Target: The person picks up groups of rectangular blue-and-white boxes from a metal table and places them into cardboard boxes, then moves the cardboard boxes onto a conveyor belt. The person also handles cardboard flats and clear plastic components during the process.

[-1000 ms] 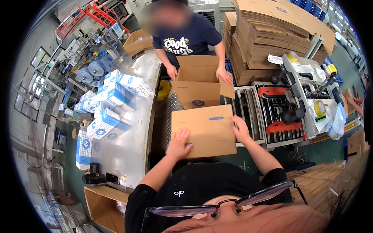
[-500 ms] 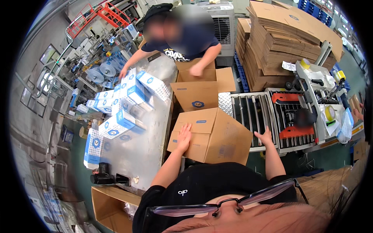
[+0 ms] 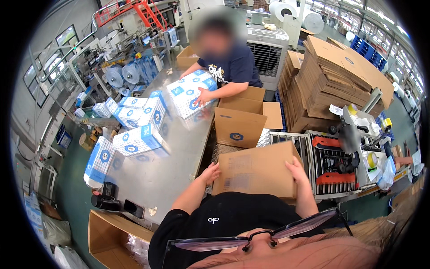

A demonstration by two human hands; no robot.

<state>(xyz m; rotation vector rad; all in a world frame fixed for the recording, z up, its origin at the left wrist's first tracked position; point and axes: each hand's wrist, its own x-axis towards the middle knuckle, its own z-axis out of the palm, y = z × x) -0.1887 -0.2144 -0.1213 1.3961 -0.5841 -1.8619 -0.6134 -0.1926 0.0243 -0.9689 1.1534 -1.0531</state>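
Observation:
A brown cardboard box (image 3: 253,169) is right in front of my body, with a broad printed side turned up toward me. My left hand (image 3: 210,174) is at its left edge, fingers bent against the side. On the opposite edge my right hand (image 3: 295,171) grips the cardboard, thumb lying on the upper face. The box is held between both palms. Just beyond it stands an open carton (image 3: 239,125) with raised flaps. Across the table a co-worker's hands press around a group of blue-and-white packs (image 3: 190,92).
More blue-and-white packs (image 3: 139,140) stand on the metal table (image 3: 179,179) at left, near a phone (image 3: 133,209). A roller conveyor with a red-sided taping machine (image 3: 336,179) lies right. Flattened cartons (image 3: 327,76) are stacked far right. An open box (image 3: 112,242) sits lower left.
The box has turned in my hands, showing a different side. My right hand has come onto its right edge. The co-worker has brought both hands around packs near the open carton. The view has shifted.

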